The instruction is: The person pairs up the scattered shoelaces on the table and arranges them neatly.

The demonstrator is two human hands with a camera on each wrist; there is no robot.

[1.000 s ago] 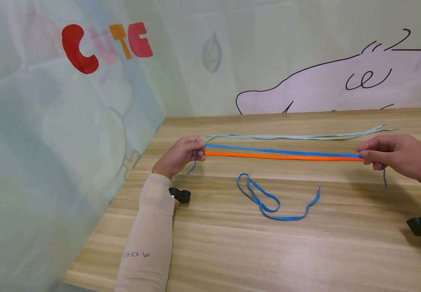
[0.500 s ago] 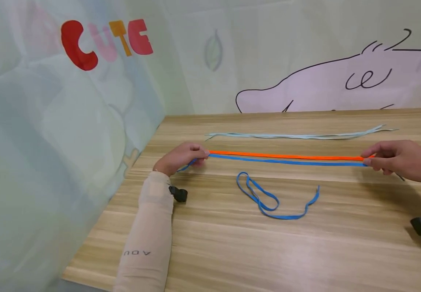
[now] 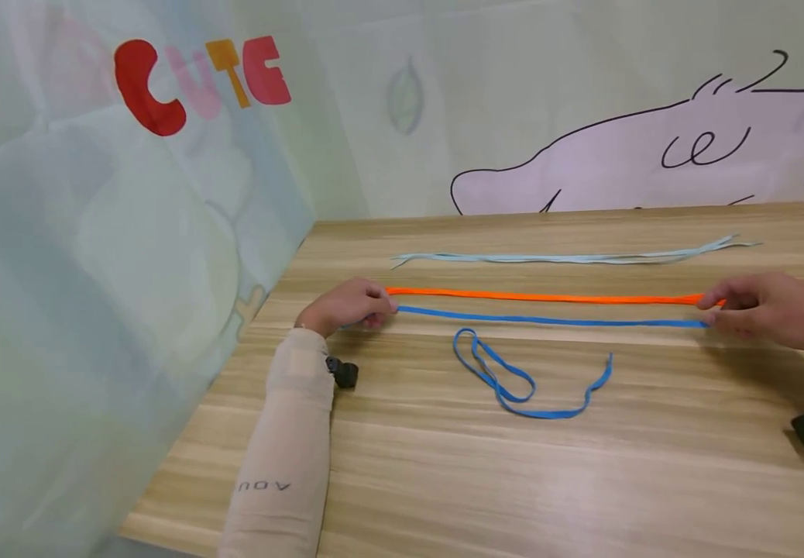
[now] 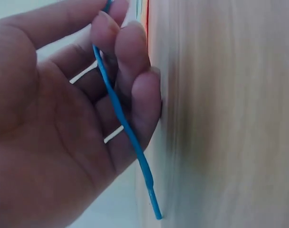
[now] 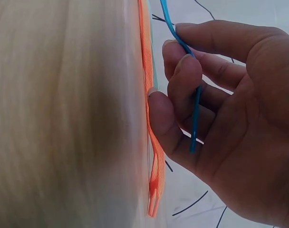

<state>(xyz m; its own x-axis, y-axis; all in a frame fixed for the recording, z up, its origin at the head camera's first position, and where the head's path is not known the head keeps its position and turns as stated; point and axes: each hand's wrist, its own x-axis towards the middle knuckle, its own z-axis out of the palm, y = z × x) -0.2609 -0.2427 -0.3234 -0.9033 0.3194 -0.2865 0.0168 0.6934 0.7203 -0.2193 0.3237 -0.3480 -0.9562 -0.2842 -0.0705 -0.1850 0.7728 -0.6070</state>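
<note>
A flat blue shoelace [image 3: 548, 319] is stretched nearly straight between both hands. At its left end my left hand [image 3: 352, 304] pinches it between thumb and fingers, and the blue tip [image 4: 143, 164] hangs across the palm in the left wrist view. My right hand [image 3: 778, 311] pinches the other end, with a short blue tail [image 5: 194, 118] hanging past the fingers. Just behind the stretched lace, orange shoelaces [image 3: 513, 295] lie straight on the table; their paired tips [image 5: 154, 204] show in the right wrist view. The little finger of my right hand is close beside the orange laces.
Pale green shoelaces [image 3: 548, 259] lie in a long row farther back. A loose, looped blue shoelace [image 3: 555, 415] lies nearer on the wooden table [image 3: 486, 488]. A printed cloth backdrop [image 3: 388, 155] stands along the left and back edges.
The stretched blue lace has come down and nearer, from over and behind the orange laces to in front of them. Both hands moved with it. The other laces stayed put.
</note>
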